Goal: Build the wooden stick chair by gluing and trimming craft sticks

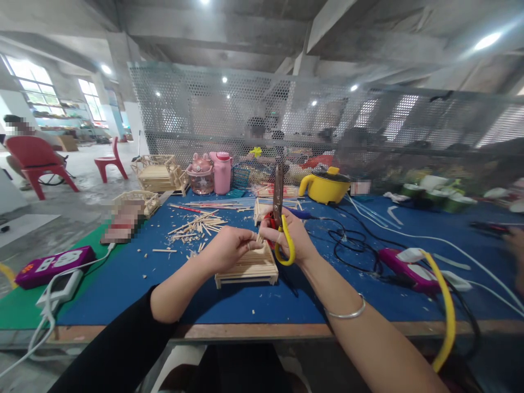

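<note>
A small slatted wooden piece (248, 268) made of thin sticks stands on the blue table mat. Over its back left part, my left hand (229, 248) is closed in a pinch on a small wooden stick (259, 238). My right hand (292, 237) holds scissors (279, 191) with one yellow handle loop, blades pointing up, and its fingertips meet those of my left hand at the stick. Loose cut sticks (200, 225) lie in a pile beyond my left hand. Behind the scissors is another small wooden frame (260, 210), partly hidden.
A yellow pot (328, 187), pink jug (221, 173) and wooden models (159, 173) line the back. Cables and a purple power strip (409, 270) lie right; a phone (123, 221) and purple box (56, 266) lie left. Another person's hand (514, 245) shows at the right edge.
</note>
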### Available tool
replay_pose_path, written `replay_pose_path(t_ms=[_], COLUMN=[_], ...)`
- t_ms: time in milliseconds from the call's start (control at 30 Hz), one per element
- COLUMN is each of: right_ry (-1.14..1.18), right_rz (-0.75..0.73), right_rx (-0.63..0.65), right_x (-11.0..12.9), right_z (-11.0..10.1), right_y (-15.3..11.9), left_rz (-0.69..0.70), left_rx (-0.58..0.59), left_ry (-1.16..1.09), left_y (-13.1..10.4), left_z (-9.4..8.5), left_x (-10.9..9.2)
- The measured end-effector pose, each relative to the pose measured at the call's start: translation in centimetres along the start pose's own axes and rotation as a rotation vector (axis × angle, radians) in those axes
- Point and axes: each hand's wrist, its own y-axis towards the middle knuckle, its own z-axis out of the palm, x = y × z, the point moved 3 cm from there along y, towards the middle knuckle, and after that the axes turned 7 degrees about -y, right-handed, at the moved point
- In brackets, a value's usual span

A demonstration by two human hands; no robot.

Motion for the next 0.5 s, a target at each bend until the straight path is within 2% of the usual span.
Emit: replay_pose_path(t_ms=[67, 167, 267, 333, 500], right_ry=[-0.025, -0.048, -0.053, -0.04, -0.038], right_rz=[-0.007, -0.02, -0.024, -0.03, -0.054], right_rx=[-0.002, 0.004, 0.04, 0.067, 0.119], right_x=[0.07, 0.11, 0.06, 0.0, -0.48], right_z=[0.0, 0.04, 0.24, 0.39, 0.87], right_y=[-0.06, -0.09, -0.12, -0.16, -0.14], left_rz=[-0.054, -0.171, -0.227, -0.247, -0.324], left_rx=[0.037, 0.072, 0.076, 0.09, 0.099], left_ry=[-0.105, -0.419, -0.706, -0.774, -0.777], left_y=[-0.1, -0.22, -0.25, -0.27, -0.32], left_z=[0.11, 0.06, -0.17, -0.22, 0.19], left_x=[-0.09, -0.29, -0.61, -0.78, -0.77])
